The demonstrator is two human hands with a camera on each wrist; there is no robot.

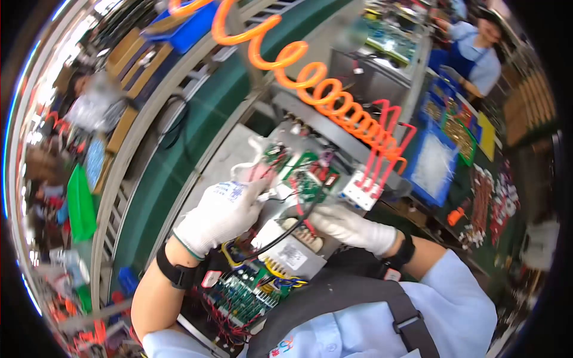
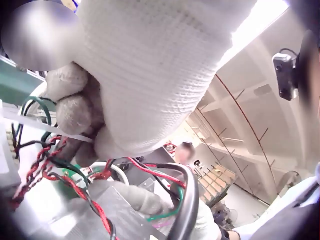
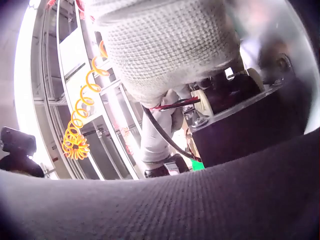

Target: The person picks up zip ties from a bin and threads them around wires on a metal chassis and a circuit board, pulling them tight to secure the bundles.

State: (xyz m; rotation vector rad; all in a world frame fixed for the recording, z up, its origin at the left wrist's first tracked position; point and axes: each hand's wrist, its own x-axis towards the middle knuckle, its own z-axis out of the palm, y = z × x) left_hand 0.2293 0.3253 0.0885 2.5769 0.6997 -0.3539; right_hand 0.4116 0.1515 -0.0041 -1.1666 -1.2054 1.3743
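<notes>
Hands, gloved: left hand [image 1: 218, 215] in a pinch on white strip [image 2: 54, 128], right hand [image 1: 352, 230] beside black cable [image 2: 189, 200], grip unclear.

Grey metal plate [image 1: 230, 152]; dark green side bench [image 1: 462, 188].
The plate bears a green circuit board [image 1: 307, 188] (detail blurred); the bench, a blue bin [image 1: 433, 195] and wire bundles [image 1: 482, 194].

From afar I count the wearer's two gloved hands [image 1: 218, 216] [image 1: 355, 230], two wrist straps [image 1: 173, 271] [image 1: 403, 252], one coiled orange hose [image 1: 352, 110], one white block [image 1: 357, 194], one yellow sheet [image 1: 487, 137].
</notes>
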